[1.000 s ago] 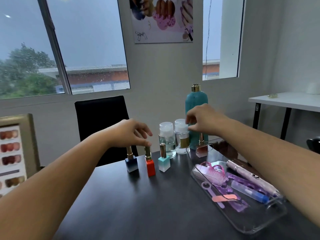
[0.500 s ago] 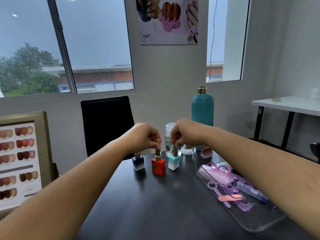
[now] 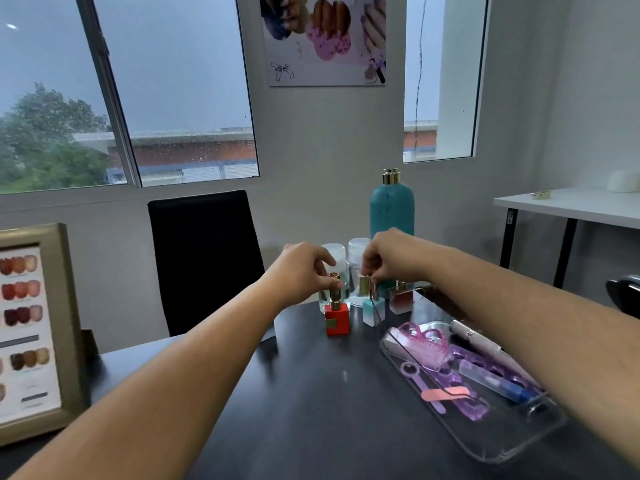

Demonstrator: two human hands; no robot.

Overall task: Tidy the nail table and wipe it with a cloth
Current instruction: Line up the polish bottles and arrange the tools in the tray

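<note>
Toward the back wall, left hand [image 3: 304, 268] pinches the red bottle [image 3: 336, 320] by its cap, right hand [image 3: 391, 259] the teal bottle [image 3: 372, 311]; either could swing into the clear jars [image 3: 358, 249] behind

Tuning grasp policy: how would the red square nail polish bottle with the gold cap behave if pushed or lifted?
Probably rigid and breakable: the red square nail polish bottle looks like glass. Flat square base shouldn't roll; a push high on its tall gold cap might tip it. The left hand pinches only that cap, so it is likely light.
</note>
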